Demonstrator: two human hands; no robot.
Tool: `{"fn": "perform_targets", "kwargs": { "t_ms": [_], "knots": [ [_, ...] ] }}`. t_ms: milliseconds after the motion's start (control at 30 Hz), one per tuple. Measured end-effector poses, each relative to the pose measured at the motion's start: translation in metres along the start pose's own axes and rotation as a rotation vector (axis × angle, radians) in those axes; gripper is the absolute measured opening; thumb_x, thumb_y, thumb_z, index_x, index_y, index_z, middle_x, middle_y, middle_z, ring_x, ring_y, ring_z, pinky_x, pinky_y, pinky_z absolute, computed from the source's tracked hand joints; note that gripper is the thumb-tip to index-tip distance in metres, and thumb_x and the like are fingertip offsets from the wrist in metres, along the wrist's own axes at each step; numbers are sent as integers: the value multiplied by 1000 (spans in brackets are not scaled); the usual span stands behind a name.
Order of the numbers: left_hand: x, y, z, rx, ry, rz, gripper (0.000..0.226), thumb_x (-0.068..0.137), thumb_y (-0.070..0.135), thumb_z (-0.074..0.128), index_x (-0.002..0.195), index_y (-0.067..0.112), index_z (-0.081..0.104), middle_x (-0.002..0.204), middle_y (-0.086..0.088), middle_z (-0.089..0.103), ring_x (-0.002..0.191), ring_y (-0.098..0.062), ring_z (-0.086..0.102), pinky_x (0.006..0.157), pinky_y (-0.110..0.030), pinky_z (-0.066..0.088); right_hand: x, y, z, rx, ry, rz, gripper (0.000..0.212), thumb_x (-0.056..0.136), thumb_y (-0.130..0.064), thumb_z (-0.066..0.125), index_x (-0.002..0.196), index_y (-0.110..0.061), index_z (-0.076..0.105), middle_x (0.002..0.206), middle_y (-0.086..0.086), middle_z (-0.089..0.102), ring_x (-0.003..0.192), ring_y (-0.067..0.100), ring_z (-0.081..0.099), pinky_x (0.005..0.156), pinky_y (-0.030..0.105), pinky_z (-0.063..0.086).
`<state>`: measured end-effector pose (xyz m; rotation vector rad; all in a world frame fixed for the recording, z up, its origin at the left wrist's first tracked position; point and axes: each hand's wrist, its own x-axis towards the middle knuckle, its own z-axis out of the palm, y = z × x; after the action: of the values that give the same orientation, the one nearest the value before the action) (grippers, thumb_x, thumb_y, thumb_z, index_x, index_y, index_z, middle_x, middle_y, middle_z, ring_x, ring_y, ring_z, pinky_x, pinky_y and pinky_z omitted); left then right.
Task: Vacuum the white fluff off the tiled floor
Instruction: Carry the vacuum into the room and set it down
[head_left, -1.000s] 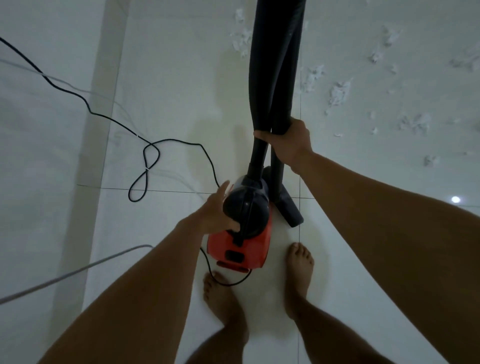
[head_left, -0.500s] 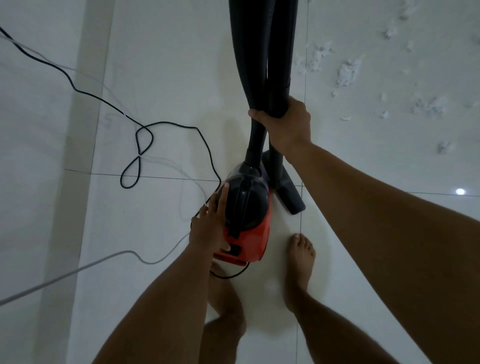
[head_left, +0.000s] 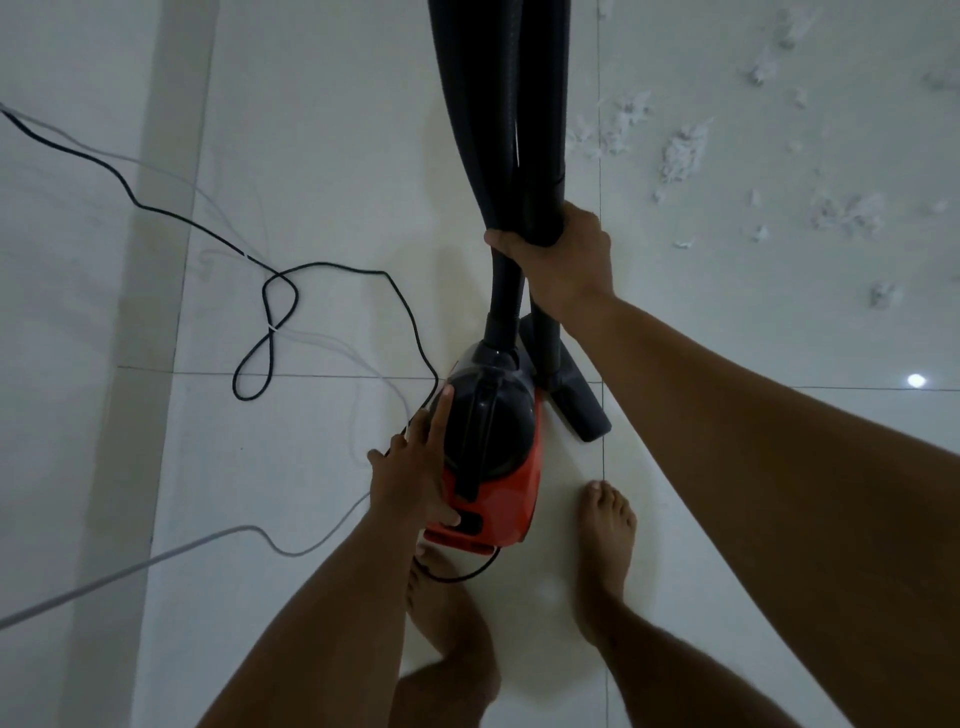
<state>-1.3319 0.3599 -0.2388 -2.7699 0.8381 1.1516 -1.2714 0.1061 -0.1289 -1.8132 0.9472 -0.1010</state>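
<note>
Right hand (head_left: 561, 260): fist wrapped round the black ribbed hose and wand (head_left: 498, 130), both tubes bunched in 1 grip, just far of the small red-and-black plastic vacuum cleaner (head_left: 493, 467).

Left hand (head_left: 415, 478): laid flat on the canister's left flank, fingers straight and together. Thumb tip sits at a dark rectangular pad on the near end, probably the switch, but not certain.

Black wedge-shaped floor nozzle (head_left: 576, 400) rests just right of the canister.

White fluff (head_left: 680, 153) lies scattered far right on the pale glossy tiled floor (head_left: 322, 156), well apart from the nozzle. No pickup started, by the look of it.

Risks:
- The thin black power cord (head_left: 270, 322) loops left of the canister and curls round its near end, close to 2 bare feet (head_left: 605, 530). A step or tug could snag it and tip the canister.
- The pale grey cable (head_left: 156, 561) crossing near left is a second trip line.
- The fluff looks light, so exhaust air may scatter it.

Hidden:
- Tube tops are cut off at the far edge.
- Both cables' ends are out of frame.
- The left palm's contact is unseen.
- Dim light blurs the switch detail.
</note>
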Motion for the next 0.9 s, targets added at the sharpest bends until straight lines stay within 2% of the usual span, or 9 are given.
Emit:
{"fn": "perform_targets", "kwargs": {
  "t_ms": [133,233,333,400,467,633,733,833,900],
  "knots": [
    [2,-7,-44,-274,-165,25,149,46,61,80,147,50,-28,165,-6,2,146,-42,25,111,-64,33,-3,-8,-6,32,-23,49,48,80,-36,85,121,-17,71,97,-4,70,87,15,65,82,29,56],
    [13,1,-142,-661,-13,51,130,66,48,86,157,42,-7,168,-2,3,153,-24,12,120,-42,22,-6,-16,-11,35,-40,78,49,80,-33,86,122,-15,70,96,-4,68,87,15,64,80,26,53],
    [12,49,-270,-855,205,287,120,61,62,86,156,37,19,160,7,32,146,-11,32,119,-41,33,-8,-25,-12,14,-49,99,46,83,-28,83,124,-14,69,98,-3,67,92,18,66,78,26,52],
    [4,87,-328,-909,388,413,94,62,64,85,139,26,49,130,10,62,122,-7,58,103,-37,51,-10,-30,-11,-1,-59,104,47,81,-29,85,124,-15,69,97,-3,67,90,18,66,76,26,50],
    [-2,116,-360,-983,580,401,65,70,54,85,120,20,62,101,13,69,97,-3,67,88,-30,59,-13,-36,-11,-12,-45,98,49,80,-30,86,124,-15,69,98,-2,68,91,20,65,77,25,48],
    [-5,135,-366,-1042,733,245,40,82,30,80,116,23,61,85,27,57,74,9,57,65,-1,45,-18,-62,-37,-57,-157,71,67,77,-26,86,138,-22,59,124,0,69,112,20,64,95,32,52],
    [-17,140,-366,-1040,701,159,35,83,29,79,111,25,60,80,27,55,70,9,56,65,-3,43,-17,-105,-91,72,-289,75,84,83,-8,74,155,-29,38,143,0,51,117,16,57,97,32,50],
    [-32,148,-369,-1018,675,148,32,82,26,80,105,25,58,78,24,56,73,-4,58,68,-14,47,-7,-197,-154,114,-237,-48,69,91,-2,65,153,-21,42,142,8,55,117,15,58,85,23,49],
    [-41,155,-373,-990,652,151,29,84,24,79,105,23,59,77,22,57,68,2,57,67,-17,47,-10,-271,-186,54,-265,-162,61,94,-7,67,150,-13,44,135,9,59,108,12,61,77,21,53]
  ]
}}
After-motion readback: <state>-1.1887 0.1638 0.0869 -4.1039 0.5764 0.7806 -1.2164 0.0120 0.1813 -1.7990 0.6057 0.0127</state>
